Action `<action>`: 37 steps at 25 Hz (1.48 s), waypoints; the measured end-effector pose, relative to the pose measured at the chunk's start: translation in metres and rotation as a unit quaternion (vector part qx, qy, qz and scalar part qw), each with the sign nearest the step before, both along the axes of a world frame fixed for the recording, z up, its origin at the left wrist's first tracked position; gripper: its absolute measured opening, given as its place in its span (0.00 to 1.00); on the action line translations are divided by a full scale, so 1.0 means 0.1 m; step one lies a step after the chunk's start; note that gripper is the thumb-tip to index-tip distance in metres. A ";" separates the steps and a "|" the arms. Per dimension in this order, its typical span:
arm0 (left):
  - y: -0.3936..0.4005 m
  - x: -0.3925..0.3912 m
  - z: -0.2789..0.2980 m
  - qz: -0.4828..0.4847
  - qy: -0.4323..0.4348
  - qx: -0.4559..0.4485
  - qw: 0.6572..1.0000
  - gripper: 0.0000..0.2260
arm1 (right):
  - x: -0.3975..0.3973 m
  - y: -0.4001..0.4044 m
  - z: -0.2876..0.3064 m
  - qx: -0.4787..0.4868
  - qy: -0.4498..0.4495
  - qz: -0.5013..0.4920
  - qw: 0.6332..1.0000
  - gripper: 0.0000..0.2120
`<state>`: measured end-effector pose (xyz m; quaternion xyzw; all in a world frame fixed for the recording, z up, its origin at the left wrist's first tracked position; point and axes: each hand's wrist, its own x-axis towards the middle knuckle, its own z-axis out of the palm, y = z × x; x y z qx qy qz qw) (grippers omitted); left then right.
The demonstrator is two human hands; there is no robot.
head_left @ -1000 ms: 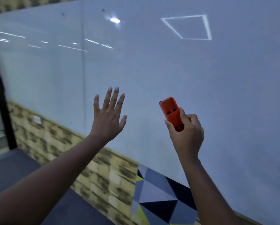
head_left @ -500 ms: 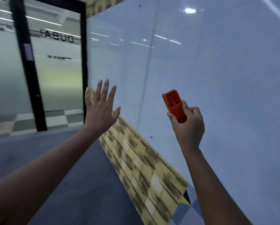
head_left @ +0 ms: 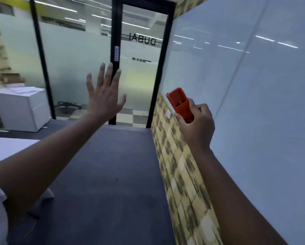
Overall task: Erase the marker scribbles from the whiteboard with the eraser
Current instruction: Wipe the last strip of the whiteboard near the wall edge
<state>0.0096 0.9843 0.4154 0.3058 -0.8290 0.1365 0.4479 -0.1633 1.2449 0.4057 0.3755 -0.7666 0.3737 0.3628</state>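
Note:
The glossy whiteboard (head_left: 254, 103) runs along the right side, seen at a slant, and no marker scribbles show on it. My right hand (head_left: 196, 126) is closed around the lower end of an orange eraser (head_left: 180, 105), held upright in the air a short way from the board and not touching it. My left hand (head_left: 104, 96) is raised in mid-air with its fingers spread and nothing in it, well to the left of the eraser.
A glass door with a black frame (head_left: 139, 68) and mirrored lettering stands ahead. Yellow patterned panelling (head_left: 180, 174) runs under the board. A white cabinet (head_left: 22, 110) stands at left, a white table edge (head_left: 5, 147) nearer. Dark carpet (head_left: 104, 183) covers the floor.
The view has swung left, away from the board, so the glass door and cabinet now fill the middle. Both hands keep their pose, the right one still holding the eraser.

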 end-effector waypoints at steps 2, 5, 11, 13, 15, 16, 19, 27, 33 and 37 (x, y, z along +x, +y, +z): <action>-0.34 0.21 0.03 0.033 0.009 0.016 0.999 0.37 | 0.03 -0.38 -0.03 0.008 0.001 0.028 1.000 0.32; -0.88 0.47 -0.03 0.069 0.008 0.015 0.998 0.37 | 0.13 -1.06 -0.10 0.022 0.001 0.074 0.997 0.32; -2.13 0.82 -0.31 0.122 0.006 0.016 0.992 0.35 | 0.38 -2.68 -0.18 0.033 0.026 0.157 0.987 0.33; -2.57 0.92 -0.42 0.137 -0.010 0.015 0.990 0.35 | 0.48 -3.22 -0.23 0.036 0.024 0.180 0.983 0.33; -2.97 1.07 -0.51 0.150 -0.026 0.023 0.988 0.34 | 0.60 -3.76 -0.31 0.044 0.028 0.200 0.978 0.34; -3.16 1.17 -0.56 0.155 -0.035 0.029 0.987 0.34 | 0.68 -4.01 -0.35 0.050 0.027 0.210 0.976 0.34; -3.61 1.45 -0.68 0.180 -0.050 0.041 0.982 0.34 | 0.92 -4.69 -0.47 0.059 0.011 0.243 0.968 0.33; -4.42 2.34 -1.26 0.290 -0.073 0.120 0.947 0.35 | 1.65 -6.07 -0.83 0.105 -0.010 0.339 0.935 0.32; -5.00 2.95 -1.77 0.362 -0.081 0.192 0.909 0.34 | 2.00 -7.10 -1.23 0.181 -0.026 0.406 0.896 0.31; -5.43 3.30 -1.95 0.411 -0.078 0.230 0.879 0.33 | 2.06 -7.89 -1.51 0.251 -0.038 0.432 0.866 0.29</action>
